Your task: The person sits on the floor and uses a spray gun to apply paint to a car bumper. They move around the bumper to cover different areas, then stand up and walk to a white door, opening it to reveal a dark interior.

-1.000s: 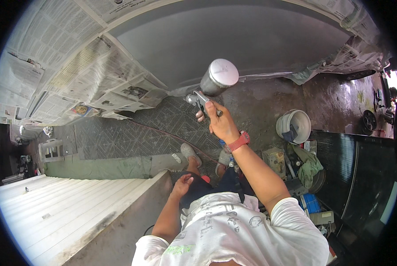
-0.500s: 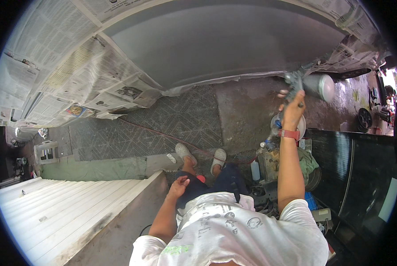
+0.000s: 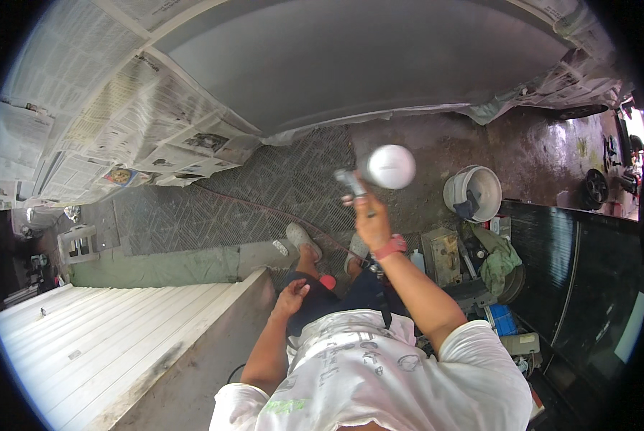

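Observation:
My right hand [image 3: 371,224], with a red band at its wrist, is wrapped round the handle of a spray gun [image 3: 351,185]. The gun is slightly blurred, and its round white-topped cup [image 3: 392,167] faces up. It is held over the floor mat, apart from the grey panel [image 3: 365,61] on the far side. Newspaper [image 3: 164,118] and masking film border that smooth panel. Close to my thigh, my left hand [image 3: 291,296] is loosely curled, with nothing visible in its fingers.
A thin red hose [image 3: 264,206] crosses the patterned mat [image 3: 286,179] near my feet. On the right stand a white bucket [image 3: 496,194] with a dark cloth, a metal box [image 3: 442,255] and a green cloth [image 3: 499,262]. A ribbed white panel [image 3: 121,316] lies at left.
My right hand has swung the spray gun left and back toward me, away from the panel's lower right edge. The bucket is now uncovered. My left hand has barely moved.

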